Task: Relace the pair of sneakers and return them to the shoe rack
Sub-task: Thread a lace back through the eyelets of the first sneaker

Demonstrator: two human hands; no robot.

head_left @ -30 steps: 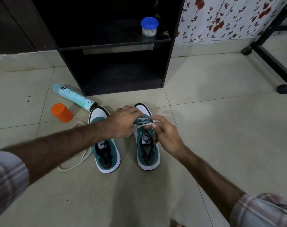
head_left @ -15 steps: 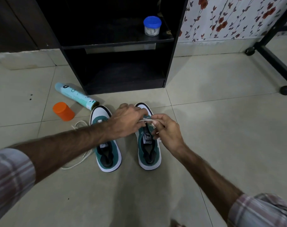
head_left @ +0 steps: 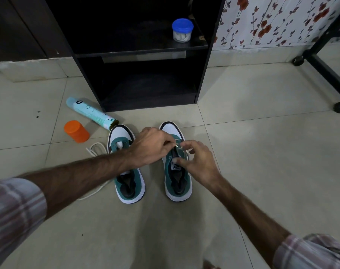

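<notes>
Sneakers [head_left: 129, 171] on tiled floor [head_left: 262, 152] before black rack [head_left: 210, 55], both hands [head_left: 151, 146] pinching lace [head_left: 178, 146]

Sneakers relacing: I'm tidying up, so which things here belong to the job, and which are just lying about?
Job: right sneaker, left sneaker, loose lace, shoe rack, both hands.
Lying about: spray can, orange cap, blue-lidded jar.

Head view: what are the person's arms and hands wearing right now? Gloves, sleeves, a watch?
No gloves, watch or rings show. Left hand and right hand are bare, forearms bare too. Pale plaid shirt sleeves, pinkish-grey with white bands, are pushed up: left sleeve, right sleeve.
</notes>
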